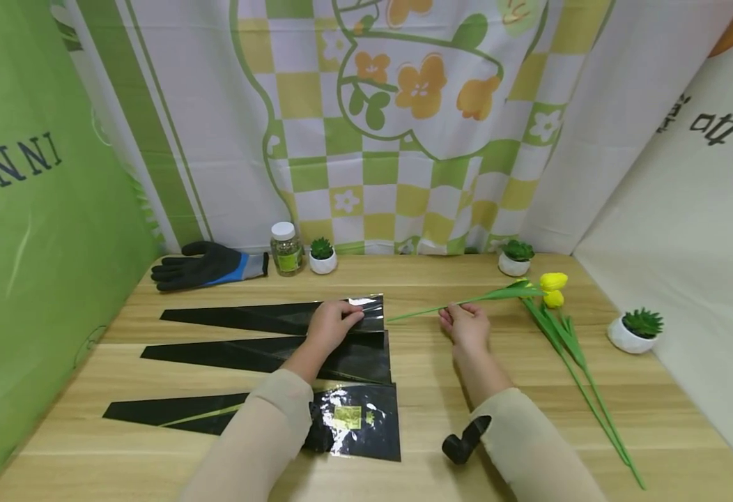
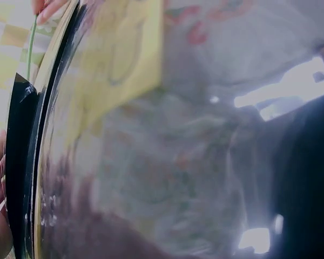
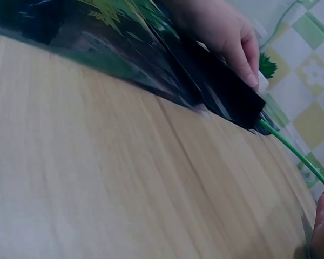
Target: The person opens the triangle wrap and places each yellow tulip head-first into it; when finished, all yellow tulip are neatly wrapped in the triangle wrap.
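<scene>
My left hand (image 1: 332, 326) pinches the wide right end of the farthest black flower sleeve (image 1: 235, 318), a long tapered plastic sheet. In my right hand (image 1: 469, 328) is the green stem of an artificial tulip (image 1: 504, 293), held between thumb and fingers. The tulip's stem tip points left and meets the sleeve's wide mouth. From the right wrist view, the stem (image 3: 297, 153) reaches the sleeve edge (image 3: 243, 102) under my left thumb; how far in it goes I cannot tell. Shiny black film fills most of the left wrist view.
Two more black sleeves (image 1: 235, 354) (image 1: 375, 425) lie nearer me. Yellow tulips (image 1: 586, 376) lie at right. Potted succulents (image 1: 323, 258) (image 1: 515, 259) (image 1: 635, 332), a lidded jar (image 1: 288, 249) and a black-and-blue glove (image 1: 206, 268) sit along the table's edges. Curtains surround the table.
</scene>
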A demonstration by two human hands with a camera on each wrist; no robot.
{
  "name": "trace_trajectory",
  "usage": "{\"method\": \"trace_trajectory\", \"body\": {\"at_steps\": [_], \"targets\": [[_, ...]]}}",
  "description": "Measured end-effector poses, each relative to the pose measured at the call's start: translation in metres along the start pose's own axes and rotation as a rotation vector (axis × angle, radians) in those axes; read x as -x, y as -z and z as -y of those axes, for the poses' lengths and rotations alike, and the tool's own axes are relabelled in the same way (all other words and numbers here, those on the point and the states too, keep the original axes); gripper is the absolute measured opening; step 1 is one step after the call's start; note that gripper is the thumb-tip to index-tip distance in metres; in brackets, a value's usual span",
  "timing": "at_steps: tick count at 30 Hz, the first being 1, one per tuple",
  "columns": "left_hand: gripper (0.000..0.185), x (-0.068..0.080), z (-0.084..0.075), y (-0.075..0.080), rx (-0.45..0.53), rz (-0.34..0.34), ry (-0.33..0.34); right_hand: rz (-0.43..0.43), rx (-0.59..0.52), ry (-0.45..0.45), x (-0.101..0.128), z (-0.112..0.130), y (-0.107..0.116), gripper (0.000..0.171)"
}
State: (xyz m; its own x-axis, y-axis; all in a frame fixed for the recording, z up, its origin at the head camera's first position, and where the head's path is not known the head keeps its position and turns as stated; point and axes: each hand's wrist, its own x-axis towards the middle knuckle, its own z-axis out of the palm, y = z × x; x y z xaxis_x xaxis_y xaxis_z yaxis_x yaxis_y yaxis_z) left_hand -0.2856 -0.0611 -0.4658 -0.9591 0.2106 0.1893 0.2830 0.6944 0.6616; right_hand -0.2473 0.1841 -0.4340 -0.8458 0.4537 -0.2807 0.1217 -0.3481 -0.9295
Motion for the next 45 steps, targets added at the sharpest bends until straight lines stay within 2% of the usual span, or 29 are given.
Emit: {"method": "trace_trajectory", "body": {"at_steps": [8, 19, 24, 30, 35, 42, 45], "targets": [[0.022, 0.001, 0.001, -0.002, 0.003, 0.002, -0.01, 0.035, 0.032, -0.016, 0.003, -0.021, -0.025, 0.037], [0.022, 0.001, 0.001, 0.0, 0.0, 0.016, -0.013, 0.096, 0.078, -0.037, 0.016, -0.033, -0.052, 0.033], [0.023, 0.001, 0.001, 0.0, 0.001, 0.021, 0.006, 0.094, 0.118, -0.073, 0.02, -0.03, -0.054, 0.027], [0.022, 0.001, 0.003, -0.002, -0.011, 0.015, -0.003, 0.104, 0.162, -0.197, 0.02, -0.026, -0.053, 0.01], [0.021, 0.001, 0.002, -0.001, -0.025, 0.011, -0.013, 0.116, 0.166, -0.268, 0.02, -0.024, -0.051, 0.024], [0.022, 0.002, 0.002, -0.001, -0.01, 0.016, -0.001, 0.166, 0.174, -0.245, 0.023, -0.023, -0.048, 0.034], [0.022, 0.002, 0.002, 0.0, -0.01, 0.02, 0.001, 0.228, 0.253, -0.179, 0.023, -0.02, -0.042, 0.037]]}}
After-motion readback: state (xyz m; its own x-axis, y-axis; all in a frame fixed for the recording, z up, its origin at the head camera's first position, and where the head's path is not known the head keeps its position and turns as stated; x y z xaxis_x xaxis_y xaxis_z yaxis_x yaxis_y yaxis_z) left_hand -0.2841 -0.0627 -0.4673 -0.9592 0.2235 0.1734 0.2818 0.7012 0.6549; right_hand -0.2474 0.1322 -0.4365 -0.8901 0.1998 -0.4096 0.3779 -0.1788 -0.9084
